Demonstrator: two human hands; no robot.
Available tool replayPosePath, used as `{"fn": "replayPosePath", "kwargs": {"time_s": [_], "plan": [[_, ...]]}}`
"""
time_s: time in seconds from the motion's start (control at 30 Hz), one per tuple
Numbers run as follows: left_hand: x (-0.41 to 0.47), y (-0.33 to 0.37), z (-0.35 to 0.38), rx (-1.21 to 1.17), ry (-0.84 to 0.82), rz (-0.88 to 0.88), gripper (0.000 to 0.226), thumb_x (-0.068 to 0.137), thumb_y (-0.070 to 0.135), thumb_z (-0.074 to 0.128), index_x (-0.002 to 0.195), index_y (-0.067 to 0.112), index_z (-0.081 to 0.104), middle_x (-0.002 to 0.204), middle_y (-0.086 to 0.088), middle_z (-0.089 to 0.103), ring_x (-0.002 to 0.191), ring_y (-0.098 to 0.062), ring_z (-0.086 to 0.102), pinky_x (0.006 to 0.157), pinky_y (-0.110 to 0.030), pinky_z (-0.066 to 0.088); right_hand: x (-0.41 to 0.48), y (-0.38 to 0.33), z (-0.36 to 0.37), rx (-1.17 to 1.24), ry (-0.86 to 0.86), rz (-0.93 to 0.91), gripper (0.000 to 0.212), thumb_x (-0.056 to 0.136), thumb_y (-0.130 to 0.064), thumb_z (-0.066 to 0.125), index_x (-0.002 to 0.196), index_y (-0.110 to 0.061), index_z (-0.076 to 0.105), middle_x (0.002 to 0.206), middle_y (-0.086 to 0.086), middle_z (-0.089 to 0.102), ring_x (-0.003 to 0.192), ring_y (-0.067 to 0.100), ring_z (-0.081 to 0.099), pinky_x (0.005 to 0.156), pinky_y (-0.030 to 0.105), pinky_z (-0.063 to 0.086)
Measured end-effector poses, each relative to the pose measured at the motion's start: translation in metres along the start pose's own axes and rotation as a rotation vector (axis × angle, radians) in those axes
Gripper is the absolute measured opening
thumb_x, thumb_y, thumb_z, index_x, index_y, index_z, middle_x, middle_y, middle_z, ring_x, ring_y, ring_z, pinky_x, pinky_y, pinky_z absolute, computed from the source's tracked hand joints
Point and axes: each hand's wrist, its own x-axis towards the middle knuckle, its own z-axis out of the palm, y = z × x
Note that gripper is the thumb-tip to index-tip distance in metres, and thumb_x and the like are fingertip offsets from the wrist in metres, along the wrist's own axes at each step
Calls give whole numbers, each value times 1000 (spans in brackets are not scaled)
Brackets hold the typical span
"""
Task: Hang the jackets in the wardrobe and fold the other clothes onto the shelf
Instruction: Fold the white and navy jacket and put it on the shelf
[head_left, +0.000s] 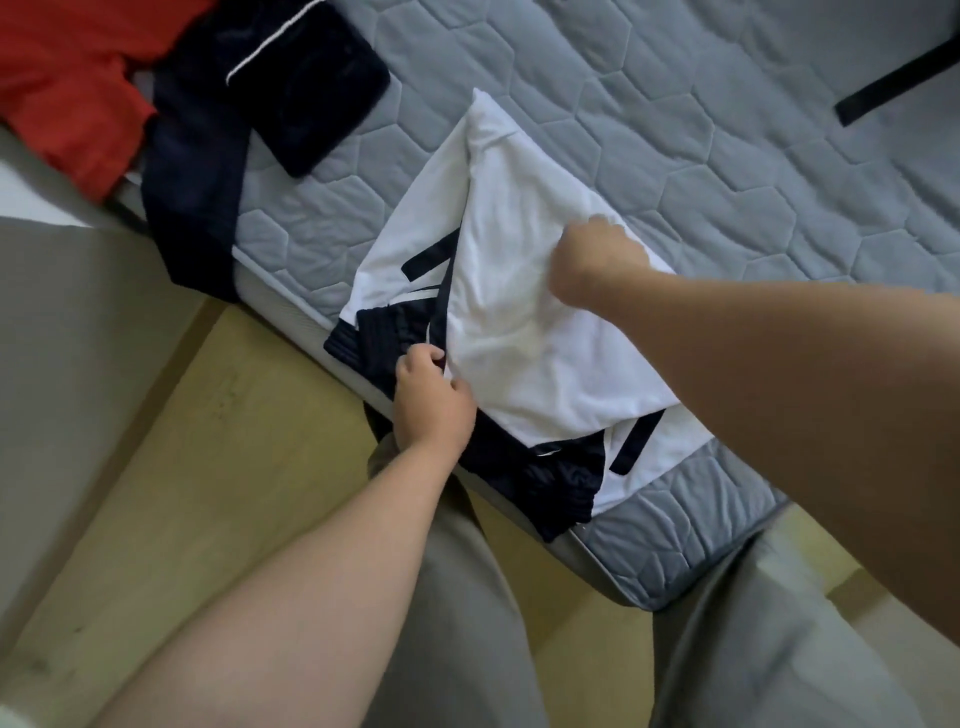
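Left grip (434, 400) pinches the white navy-trimmed top (519, 322) at its near edge; right grip (597, 260) clamps the far edge — align both edges; fold flat on the mattress (727, 156).

Person's body, seen from the head camera. Left hand (434, 402) and right hand (592, 260): both bare, skin uncovered from fingers to wrist; motion blur softens the outline of the right one. Left forearm (322, 571) and right forearm (805, 389): bare along their whole visible length, out to the picture's edges. Trousers (467, 597): loose, of a plain matt cloth in greyish khaki, one colour throughout. The left leg shows long, soft folds that run lengthwise. The right trouser leg (753, 649) is a broad panel with shallow creases. A small pale patch (13, 719) beside the left arm at the lower corner is too small to identify.
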Motion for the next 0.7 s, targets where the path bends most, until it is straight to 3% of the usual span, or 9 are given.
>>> {"fn": "replayPosePath", "kwargs": {"time_s": [0.13, 0.27, 0.37, 0.47, 0.53, 0.6, 0.7], "plan": [[13, -16, -19, -13, 133, -32, 38, 87, 13, 65, 122, 16, 50, 132, -6, 45, 101, -27, 60, 71, -30, 38, 25, -24, -15, 191, 139, -85, 33, 91, -18, 45, 123, -12, 47, 130, 17, 42, 109, 43, 56, 84, 45, 43], [39, -27, -37, 76, 178, 74, 50, 83, 14, 66, 129, 15, 46, 144, -5, 35, 102, -31, 61, 72, -35, 44, 55, -56, -33, 316, 190, -140, 44, 86, -29, 55, 126, -17, 42, 133, 11, 37, 86, 32, 52, 76, 39, 45], [64, -32, -49, 106, 180, 89, 56, 87, 30, 69, 134, 12, 45, 144, -7, 40, 116, -32, 56, 92, -43, 48, 75, -85, -42, 531, 258, -62, 54, 89, -47, 52, 136, -21, 40, 134, 7, 38, 88, 23, 52, 73, 33, 43], [87, -34, -56, 163, 133, 6, 59, 89, 46, 67, 134, 13, 47, 136, -10, 53, 123, -31, 52, 98, -44, 46, 90, -107, -51, 619, 128, 120, 73, 75, -50, 65, 137, -20, 43, 121, 4, 58, 69, 19, 68, 52, 27, 51], [98, -35, -59, 269, 83, -13, 54, 88, 52, 66, 124, 14, 53, 129, -10, 58, 123, -31, 50, 96, -43, 43, 96, -113, -53, 616, 73, 188, 72, 65, -54, 68, 126, -18, 53, 96, 3, 70, 56, 18, 69, 48, 26, 51], [109, -36, -64, 357, 53, 26, 50, 84, 58, 67, 112, 17, 59, 121, -8, 62, 119, -31, 50, 93, -42, 42, 100, -115, -55, 625, 65, 210, 53, 63, -54, 67, 102, -19, 60, 71, 0, 69, 55, 17, 69, 53, 27, 53], [121, -37, -75, 372, -22, 32, 44, 78, 65, 69, 103, 29, 62, 110, -1, 66, 117, -29, 50, 91, -39, 38, 103, -114, -58, 747, 87, 216, 28, 70, -43, 66, 81, -19, 57, 70, -1, 66, 65, 18, 71, 59, 28, 57]]}}
